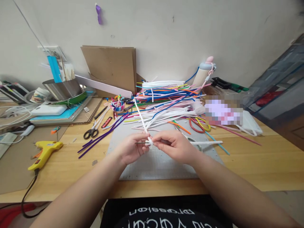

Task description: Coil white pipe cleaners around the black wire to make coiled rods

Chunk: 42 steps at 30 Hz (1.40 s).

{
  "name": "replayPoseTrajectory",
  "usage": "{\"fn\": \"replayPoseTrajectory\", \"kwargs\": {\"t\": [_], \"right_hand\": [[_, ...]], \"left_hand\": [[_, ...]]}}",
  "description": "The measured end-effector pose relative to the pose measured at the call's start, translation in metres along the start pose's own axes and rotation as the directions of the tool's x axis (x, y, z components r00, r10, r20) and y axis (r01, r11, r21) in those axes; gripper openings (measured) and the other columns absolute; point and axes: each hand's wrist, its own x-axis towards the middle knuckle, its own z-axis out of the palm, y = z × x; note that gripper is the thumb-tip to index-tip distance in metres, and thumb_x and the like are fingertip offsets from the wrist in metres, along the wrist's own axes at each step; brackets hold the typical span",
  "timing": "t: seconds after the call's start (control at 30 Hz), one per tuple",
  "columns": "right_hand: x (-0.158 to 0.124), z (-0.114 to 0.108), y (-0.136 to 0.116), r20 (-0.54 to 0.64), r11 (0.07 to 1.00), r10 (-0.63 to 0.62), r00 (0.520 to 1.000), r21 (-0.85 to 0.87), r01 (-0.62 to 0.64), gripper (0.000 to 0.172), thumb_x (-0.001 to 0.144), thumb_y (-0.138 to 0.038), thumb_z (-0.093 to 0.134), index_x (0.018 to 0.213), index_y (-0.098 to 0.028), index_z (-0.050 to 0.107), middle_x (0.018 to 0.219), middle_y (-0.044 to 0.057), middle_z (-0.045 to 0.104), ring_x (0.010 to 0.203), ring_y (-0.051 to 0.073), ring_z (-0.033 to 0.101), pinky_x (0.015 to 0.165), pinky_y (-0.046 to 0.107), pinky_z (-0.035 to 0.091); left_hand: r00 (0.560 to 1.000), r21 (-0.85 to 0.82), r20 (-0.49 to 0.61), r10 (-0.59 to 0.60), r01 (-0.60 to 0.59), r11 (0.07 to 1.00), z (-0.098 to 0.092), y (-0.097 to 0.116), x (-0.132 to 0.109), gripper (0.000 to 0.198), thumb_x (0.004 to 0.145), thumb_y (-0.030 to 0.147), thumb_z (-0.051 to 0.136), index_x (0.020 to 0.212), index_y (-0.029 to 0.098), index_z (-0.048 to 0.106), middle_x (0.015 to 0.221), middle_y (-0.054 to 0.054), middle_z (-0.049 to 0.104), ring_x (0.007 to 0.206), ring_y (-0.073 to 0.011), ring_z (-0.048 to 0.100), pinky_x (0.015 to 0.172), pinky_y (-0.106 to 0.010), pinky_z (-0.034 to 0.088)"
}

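Note:
My left hand (135,148) and my right hand (175,146) meet above a grey cutting mat (156,169). Between their fingertips is a white pipe cleaner (142,117), bent or wound into a small bunch where the fingers pinch it. One length of it rises up and to the left; another white length sticks out to the right beyond my right hand. A thin dark stem shows at the left fingers. Both hands are closed on the white piece, and the fingers partly hide the wound part.
A pile of coloured pipe cleaners (163,98) lies behind the mat. To the left are scissors (91,133), purple pipe cleaners (102,136) and a yellow glue gun (45,153). Cardboard (111,69) leans on the wall; a bottle (203,74) stands at the back right.

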Motion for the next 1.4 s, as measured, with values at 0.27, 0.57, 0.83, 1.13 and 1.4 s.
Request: {"fn": "replayPoseTrajectory", "kwargs": {"t": [0.27,0.57,0.83,1.13,1.4], "right_hand": [[-0.003,-0.004,-0.012,-0.034,0.978,-0.071,0.997,-0.197,0.063,0.016,0.086,-0.015,0.048,0.088,-0.018,0.063,0.074,0.001,0.063,0.066,0.01,0.054,0.061,0.022,0.039],[-0.003,-0.022,-0.029,0.036,0.996,0.084,0.996,0.013,-0.084,0.012,0.084,-0.019,0.051,0.083,-0.018,0.063,0.067,-0.001,0.058,0.059,0.01,0.051,0.054,0.021,0.04],[0.006,-0.031,-0.054,0.039,0.941,0.263,0.964,0.209,-0.265,0.01,0.081,-0.022,0.054,0.076,-0.017,0.061,0.061,-0.002,0.052,0.055,0.009,0.046,0.049,0.02,0.038],[0.0,-0.014,-0.05,-0.293,0.91,0.094,0.951,-0.362,-0.201,0.013,0.085,-0.019,0.05,0.088,-0.019,0.063,0.08,0.0,0.065,0.073,0.013,0.058,0.063,0.024,0.039],[-0.008,-0.016,-0.054,0.07,0.778,0.111,0.991,-0.627,-0.043,0.017,0.084,-0.014,0.048,0.08,-0.02,0.063,0.074,0.0,0.065,0.069,0.014,0.057,0.058,0.025,0.033]], "left_hand": [[0.775,0.449,-0.178,0.606,-0.484,0.751,0.006,-0.017,-0.009,0.019,0.072,0.022,0.067,0.079,0.019,0.05,0.07,0.003,0.05,0.058,-0.0082,0.048,0.051,-0.02,0.038],[0.399,0.709,0.567,0.721,-0.682,-0.18,0.004,-0.011,-0.019,0.024,0.079,0.005,0.052,0.094,0.023,0.057,0.113,-0.005,0.062,0.117,-0.0221,0.049,0.107,-0.049,0.023],[0.163,0.654,0.458,0.874,-0.727,-0.208,0.019,-0.019,-0.017,0.022,0.076,0.002,0.058,0.089,0.02,0.061,0.08,-0.002,0.066,0.074,-0.0138,0.061,0.069,-0.028,0.05],[0.214,0.814,0.511,0.832,-0.432,-0.388,0.035,-0.02,-0.036,0.005,0.078,0.011,0.059,0.078,0.015,0.063,0.064,-0.002,0.062,0.063,-0.0145,0.054,0.062,-0.029,0.042],[0.445,0.645,0.75,0.49,-0.33,-0.689,0.029,0.028,-0.059,0.013,0.082,0.019,0.059,0.073,0.023,0.068,0.065,0.001,0.065,0.069,-0.0172,0.052,0.065,-0.032,0.034]]}}
